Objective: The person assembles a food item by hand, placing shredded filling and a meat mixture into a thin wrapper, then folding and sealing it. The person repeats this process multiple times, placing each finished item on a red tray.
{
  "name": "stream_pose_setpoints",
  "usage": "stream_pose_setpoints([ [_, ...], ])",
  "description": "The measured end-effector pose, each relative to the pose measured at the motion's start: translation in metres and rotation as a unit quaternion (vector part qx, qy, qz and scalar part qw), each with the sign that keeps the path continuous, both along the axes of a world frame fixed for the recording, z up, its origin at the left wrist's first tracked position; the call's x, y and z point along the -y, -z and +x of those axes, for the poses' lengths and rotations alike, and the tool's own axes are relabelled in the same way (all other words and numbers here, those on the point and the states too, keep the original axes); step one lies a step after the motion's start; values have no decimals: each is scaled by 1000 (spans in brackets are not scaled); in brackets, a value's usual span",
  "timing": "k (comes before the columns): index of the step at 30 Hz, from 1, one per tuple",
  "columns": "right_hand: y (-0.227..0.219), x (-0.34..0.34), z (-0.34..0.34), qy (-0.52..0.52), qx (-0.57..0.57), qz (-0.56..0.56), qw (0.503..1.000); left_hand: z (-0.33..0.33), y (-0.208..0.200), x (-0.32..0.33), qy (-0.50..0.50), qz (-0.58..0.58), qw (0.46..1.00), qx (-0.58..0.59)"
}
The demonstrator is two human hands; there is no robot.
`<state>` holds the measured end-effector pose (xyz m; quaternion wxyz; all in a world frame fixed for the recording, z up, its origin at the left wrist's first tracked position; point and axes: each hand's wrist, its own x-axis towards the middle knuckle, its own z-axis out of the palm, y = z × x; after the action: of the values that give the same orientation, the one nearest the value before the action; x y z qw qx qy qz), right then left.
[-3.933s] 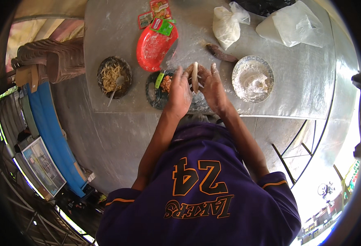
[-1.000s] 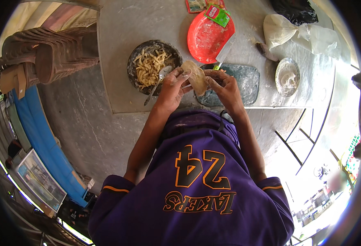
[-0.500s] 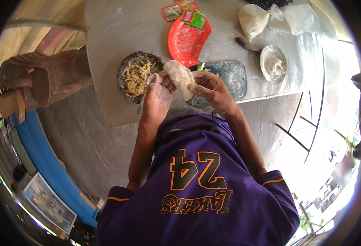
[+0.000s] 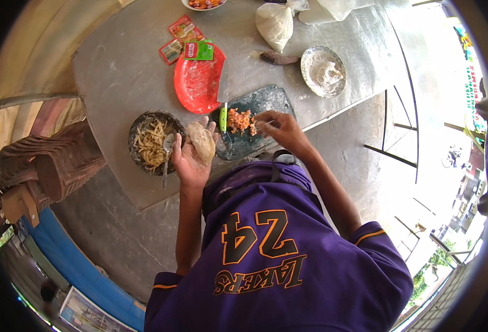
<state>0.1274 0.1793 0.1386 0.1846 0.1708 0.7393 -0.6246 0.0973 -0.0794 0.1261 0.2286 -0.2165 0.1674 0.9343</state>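
Observation:
In the palm of my left hand (image 4: pixel 191 163) rests a pale, floured, folded piece of dough (image 4: pixel 201 144), my fingers spread beneath and around it. My right hand (image 4: pixel 282 131) is at the right edge of a heap of chopped orange-pink food (image 4: pixel 239 120), its fingers bent but apart from the thumb; no held thing shows. The heap lies on a dark, flour-dusted cutting board (image 4: pixel 271 102). At the board's left edge is a knife (image 4: pixel 223 113) with a green handle. Left of my left hand stands a dark bowl (image 4: pixel 133 154) of pale strips, with a spoon (image 4: pixel 167 148) in it.
A red flour-dusted tray (image 4: pixel 191 86) lies beyond my hands, with green (image 4: pixel 198 51) and red sachets (image 4: pixel 186 29) by its far end. Toward the right are a plate of flour (image 4: pixel 322 72), a dark elongated item (image 4: pixel 279 58) and a tied bag of white powder (image 4: pixel 275 27). Stacked brown chairs (image 4: pixel 50 160) stand left.
My right hand has let go of the dough and moved right to the chopped heap. The dough now lies in my left hand alone. The view has shifted, uncovering the knife and heap.

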Motion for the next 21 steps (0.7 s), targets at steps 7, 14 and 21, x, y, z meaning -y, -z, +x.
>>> stream_pose_setpoints([
  [7,29,-149,-3,95,-29,297,950,-7,-2,-45,-48,7,999,12],
  [14,77,-226,-12,-16,-134,495,858,-5,-11,-119,-45,-31,998,22],
  [21,108,-248,-10,-91,-193,465,859,-7,-9,-186,-35,-67,997,26],
])
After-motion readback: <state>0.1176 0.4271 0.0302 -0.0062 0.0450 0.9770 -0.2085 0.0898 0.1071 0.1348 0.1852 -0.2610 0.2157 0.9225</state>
